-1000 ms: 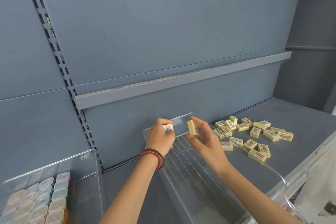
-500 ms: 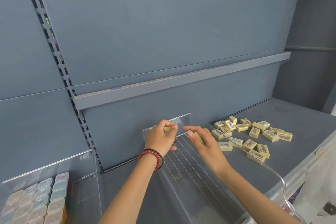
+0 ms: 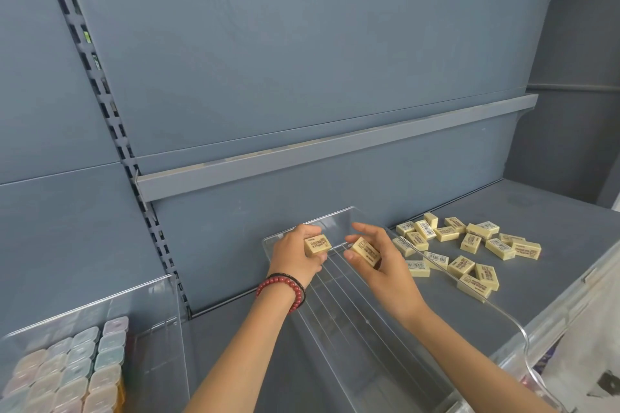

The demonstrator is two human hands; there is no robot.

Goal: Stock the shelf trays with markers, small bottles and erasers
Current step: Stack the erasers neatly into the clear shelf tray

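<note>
Fingers of the left hand (image 3: 295, 256) grip one eraser (image 3: 317, 244), and those of the right hand (image 3: 389, 268) grip a second eraser (image 3: 365, 251), both over the tray's (image 3: 369, 345) far end. They look light, stiff and paper-sleeved, so I would pinch them across the long sides. About eighteen loose erasers (image 3: 470, 242) lie on the shelf (image 3: 553, 221), to the right of the tray.

tray (image 3: 332, 216) interior: open from above, front to middle | back end: blocked by left hand (image 3: 295, 255) gripping eraser (image 3: 317, 244), right hand (image 3: 385, 271) gripping second eraser (image 3: 365, 251) | right: loose erasers (image 3: 469, 245) scattered on shelf (image 3: 553, 211) | overhead: rail (image 3: 335, 147), probably well clear
</note>
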